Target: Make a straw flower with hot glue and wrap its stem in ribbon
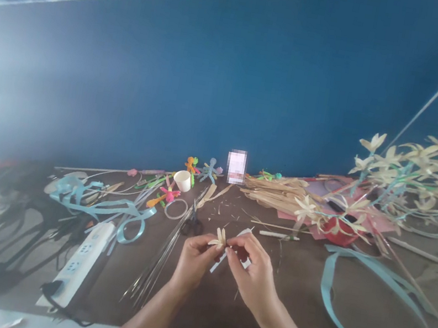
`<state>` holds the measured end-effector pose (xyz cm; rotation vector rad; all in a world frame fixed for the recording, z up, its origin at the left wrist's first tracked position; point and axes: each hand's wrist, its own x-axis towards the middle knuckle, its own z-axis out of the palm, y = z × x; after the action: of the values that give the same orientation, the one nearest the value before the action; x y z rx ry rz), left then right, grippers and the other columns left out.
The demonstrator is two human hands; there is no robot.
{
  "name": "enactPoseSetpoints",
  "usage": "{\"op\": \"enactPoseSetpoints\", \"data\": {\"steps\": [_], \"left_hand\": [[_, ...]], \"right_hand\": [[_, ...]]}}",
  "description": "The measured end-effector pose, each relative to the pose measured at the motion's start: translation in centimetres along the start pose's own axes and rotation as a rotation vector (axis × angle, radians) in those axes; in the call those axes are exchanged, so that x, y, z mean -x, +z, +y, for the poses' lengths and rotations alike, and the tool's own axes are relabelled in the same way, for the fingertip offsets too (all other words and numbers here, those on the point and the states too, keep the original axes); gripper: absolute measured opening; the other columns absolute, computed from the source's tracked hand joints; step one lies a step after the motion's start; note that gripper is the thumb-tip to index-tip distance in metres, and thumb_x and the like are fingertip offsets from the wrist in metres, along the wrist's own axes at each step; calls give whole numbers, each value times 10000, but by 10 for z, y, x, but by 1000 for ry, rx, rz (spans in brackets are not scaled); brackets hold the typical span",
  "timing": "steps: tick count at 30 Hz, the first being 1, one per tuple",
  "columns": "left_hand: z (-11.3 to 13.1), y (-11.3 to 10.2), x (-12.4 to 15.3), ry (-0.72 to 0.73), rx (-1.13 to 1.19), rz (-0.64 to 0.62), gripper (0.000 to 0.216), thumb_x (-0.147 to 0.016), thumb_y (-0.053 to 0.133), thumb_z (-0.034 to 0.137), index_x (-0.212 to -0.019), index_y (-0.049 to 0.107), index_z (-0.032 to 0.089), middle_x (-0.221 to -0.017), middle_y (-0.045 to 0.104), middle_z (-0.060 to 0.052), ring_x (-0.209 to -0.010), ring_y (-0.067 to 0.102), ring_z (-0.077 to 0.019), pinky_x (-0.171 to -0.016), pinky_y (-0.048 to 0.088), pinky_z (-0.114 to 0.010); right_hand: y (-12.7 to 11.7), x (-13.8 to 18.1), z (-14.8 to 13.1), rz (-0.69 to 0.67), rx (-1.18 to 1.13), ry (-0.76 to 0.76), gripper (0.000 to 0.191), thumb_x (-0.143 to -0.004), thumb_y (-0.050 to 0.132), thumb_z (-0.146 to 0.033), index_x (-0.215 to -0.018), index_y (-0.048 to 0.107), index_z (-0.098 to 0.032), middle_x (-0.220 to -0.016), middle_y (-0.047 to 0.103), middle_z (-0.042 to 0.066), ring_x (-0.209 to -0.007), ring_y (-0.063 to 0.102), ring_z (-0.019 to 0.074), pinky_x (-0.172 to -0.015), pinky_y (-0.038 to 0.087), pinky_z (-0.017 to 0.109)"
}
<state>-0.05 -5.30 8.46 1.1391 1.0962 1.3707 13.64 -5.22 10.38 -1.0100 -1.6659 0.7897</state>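
Observation:
Between my two hands is a small cream flower [220, 237] with narrow petals pointing up and to the left. My left hand [195, 258] pinches it from the left, thumb and fingers closed at its base. From the other side my right hand [252, 265] closes thumb and forefinger at the flower's base too. A white strip [218, 263] lies on the table under the fingers. Just beyond my left hand are dark-handled scissors [192, 224], beside a bundle of thin metal wires [161, 260].
Finished cream flowers on stems [412, 163] stand at the right, with loose blue ribbon [327, 294] below. Dried strips [277, 193] lie at the back. Leftward are a paper cup [182, 180], a tape ring [175, 209], blue ribbon [79, 194] and a power strip [80, 261].

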Motion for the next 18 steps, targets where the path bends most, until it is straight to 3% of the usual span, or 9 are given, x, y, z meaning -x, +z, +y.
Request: {"op": "enactPoseSetpoints", "data": {"steps": [9, 14, 18], "left_hand": [[-1, -7, 3, -3, -30, 70, 102, -671, 633, 229, -646, 661, 134, -532, 556, 8, -504, 451, -90, -511, 363, -211], [-6, -29, 10, -45, -12, 161, 118, -676, 627, 236, -698, 668, 128, -633, 635, -41, -526, 477, -100, -502, 387, -214], [-8, -41, 11, -53, 41, 192, 99, -667, 634, 227, -679, 650, 130, -692, 659, -61, -522, 485, -101, -496, 396, -223]], "right_hand": [[-1, -6, 9, -42, 103, 37, 98, -781, 460, -187, -819, 551, -188, -708, 532, -7, -586, 487, 111, -564, 390, 212], [5, -47, 50, -273, 461, 107, 178, -791, 439, -237, -824, 612, -211, -790, 623, 6, -700, 568, 130, -630, 398, 205], [31, -88, 82, -354, 563, 137, 189, -781, 465, -217, -781, 654, -205, -826, 650, 38, -782, 587, 175, -677, 400, 239]]}}
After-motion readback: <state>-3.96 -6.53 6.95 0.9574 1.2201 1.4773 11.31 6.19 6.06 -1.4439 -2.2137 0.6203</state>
